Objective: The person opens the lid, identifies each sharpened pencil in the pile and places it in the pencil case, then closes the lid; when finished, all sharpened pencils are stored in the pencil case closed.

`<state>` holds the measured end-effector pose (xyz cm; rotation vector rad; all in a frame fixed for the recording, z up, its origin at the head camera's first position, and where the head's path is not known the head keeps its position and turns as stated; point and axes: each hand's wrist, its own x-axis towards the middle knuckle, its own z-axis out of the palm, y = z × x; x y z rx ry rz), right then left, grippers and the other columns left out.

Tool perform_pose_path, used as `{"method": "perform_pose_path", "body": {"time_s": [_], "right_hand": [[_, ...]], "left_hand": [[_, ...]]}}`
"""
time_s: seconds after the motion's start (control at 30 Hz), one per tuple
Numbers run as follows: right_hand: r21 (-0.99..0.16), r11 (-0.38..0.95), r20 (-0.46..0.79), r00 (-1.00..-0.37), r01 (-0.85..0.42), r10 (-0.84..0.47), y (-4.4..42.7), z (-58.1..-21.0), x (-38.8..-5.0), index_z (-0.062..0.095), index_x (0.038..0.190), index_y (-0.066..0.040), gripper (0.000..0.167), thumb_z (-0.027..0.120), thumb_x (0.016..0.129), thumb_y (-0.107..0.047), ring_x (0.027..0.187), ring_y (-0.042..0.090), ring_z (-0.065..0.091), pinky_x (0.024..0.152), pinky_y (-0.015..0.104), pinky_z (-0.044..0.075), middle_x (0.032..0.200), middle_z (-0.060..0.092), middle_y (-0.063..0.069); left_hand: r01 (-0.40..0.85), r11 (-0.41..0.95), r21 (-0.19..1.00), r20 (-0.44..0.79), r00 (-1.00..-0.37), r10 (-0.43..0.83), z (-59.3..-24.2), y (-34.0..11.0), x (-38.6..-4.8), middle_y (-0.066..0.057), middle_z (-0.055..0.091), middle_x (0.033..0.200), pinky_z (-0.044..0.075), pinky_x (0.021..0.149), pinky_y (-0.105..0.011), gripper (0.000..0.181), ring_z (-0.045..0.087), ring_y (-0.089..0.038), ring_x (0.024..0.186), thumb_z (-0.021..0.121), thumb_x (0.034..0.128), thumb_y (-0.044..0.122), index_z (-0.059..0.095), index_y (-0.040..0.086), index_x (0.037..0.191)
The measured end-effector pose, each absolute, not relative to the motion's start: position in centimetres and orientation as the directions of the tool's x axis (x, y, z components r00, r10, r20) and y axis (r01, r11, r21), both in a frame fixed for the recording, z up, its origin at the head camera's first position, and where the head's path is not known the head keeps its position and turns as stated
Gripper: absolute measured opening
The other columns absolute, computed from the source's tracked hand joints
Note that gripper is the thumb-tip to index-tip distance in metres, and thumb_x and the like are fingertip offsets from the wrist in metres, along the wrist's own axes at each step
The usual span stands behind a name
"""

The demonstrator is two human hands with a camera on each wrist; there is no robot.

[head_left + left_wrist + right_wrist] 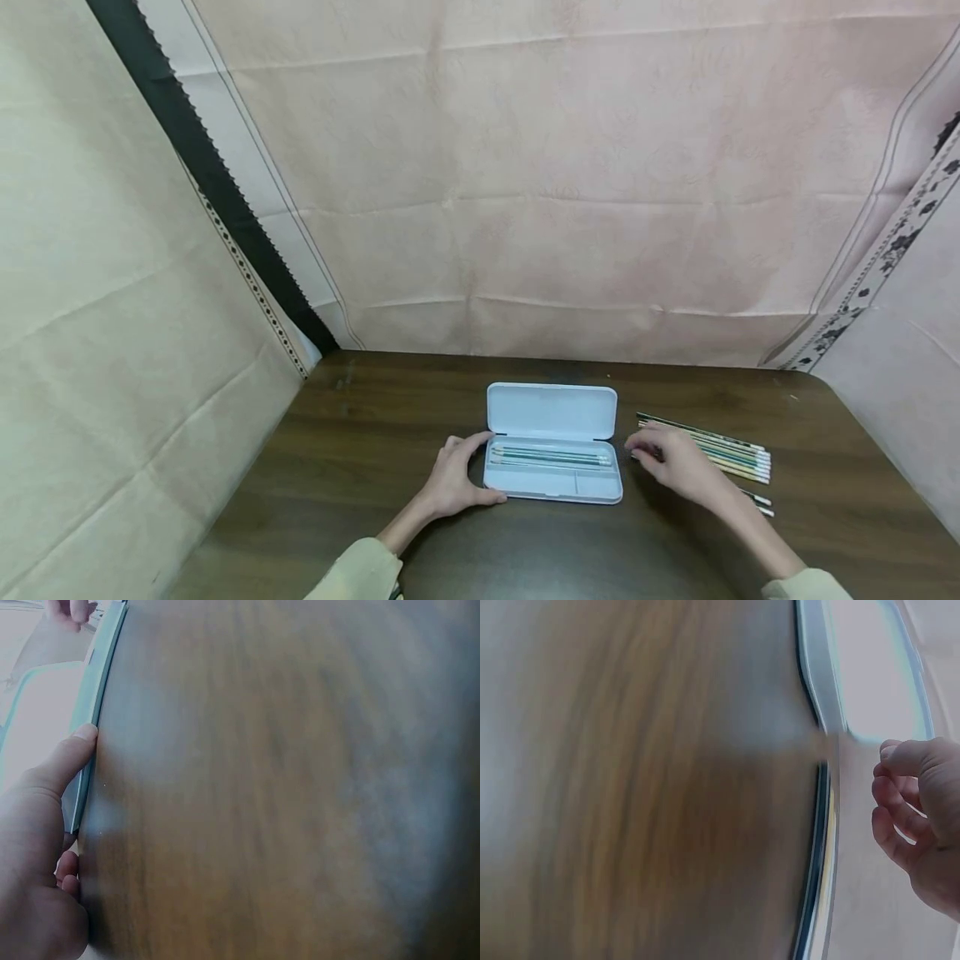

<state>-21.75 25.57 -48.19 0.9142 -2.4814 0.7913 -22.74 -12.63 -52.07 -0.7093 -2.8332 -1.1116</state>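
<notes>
A light blue pencil case (540, 485) lies with its lid (552, 411) raised at the back. Several green pencils (551, 456) rest in its back part. At the case's left end my left hand (453, 479) grips it, thumb by the front corner and fingers by the back. My right hand (675, 462) is bent over the left ends of several loose pencils (738, 458), just right of the case. In the right wrist view, the thumb (907, 757) meets the index finger and the other fingers are curled. Whether a pencil is between them cannot be made out.
The case and pencils lie on a dark wooden table (360, 475). Pale cloth hangings (562, 183) rise behind it and on both sides. Two pencil ends (761, 504) show under the right wrist, apart from the row.
</notes>
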Motion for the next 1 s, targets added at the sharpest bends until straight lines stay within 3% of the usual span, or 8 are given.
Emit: {"method": "perform_pose_path", "body": {"time_s": [0.3,0.63,1.0], "right_hand": [[-0.29,0.651,0.654,-0.642,-0.702,-0.4,31.3,-48.6,-21.1,0.072,0.085,-0.008,0.033,0.08,0.065,0.017,0.064,-0.002,0.051,0.054,0.017,0.041,0.077,0.063,-0.006],[-0.298,0.754,0.573,-0.742,-0.585,-0.349,36.1,-49.5,-20.0,0.072,0.087,-0.011,0.027,0.079,0.075,0.013,0.068,-0.002,0.054,0.057,0.015,0.04,0.08,0.066,0.0],[-0.26,0.812,0.573,-0.76,-0.523,-0.306,38.3,-50.0,-19.6,0.072,0.081,-0.015,0.036,0.081,0.064,0.016,0.066,-0.003,0.052,0.055,0.019,0.041,0.076,0.062,-0.009]], "left_hand": [[0.412,0.646,0.642,0.173,-0.9,0.401,-52.0,-12.8,-22.9,-0.005,0.055,0.134,0.037,0.086,-0.044,0.093,0.042,-0.021,0.107,0.089,0.0697,0.05,0.049,0.015,0.147],[0.411,0.646,0.643,0.173,-0.9,0.4,-52.0,-12.6,-22.9,-0.005,0.055,0.132,0.037,0.086,-0.044,0.093,0.042,-0.022,0.107,0.09,0.0696,0.048,0.05,0.015,0.146],[0.411,0.65,0.639,0.176,-0.901,0.397,-52.1,-12.7,-22.7,-0.006,0.055,0.134,0.037,0.086,-0.044,0.093,0.042,-0.022,0.107,0.09,0.0695,0.048,0.05,0.015,0.146]]}}
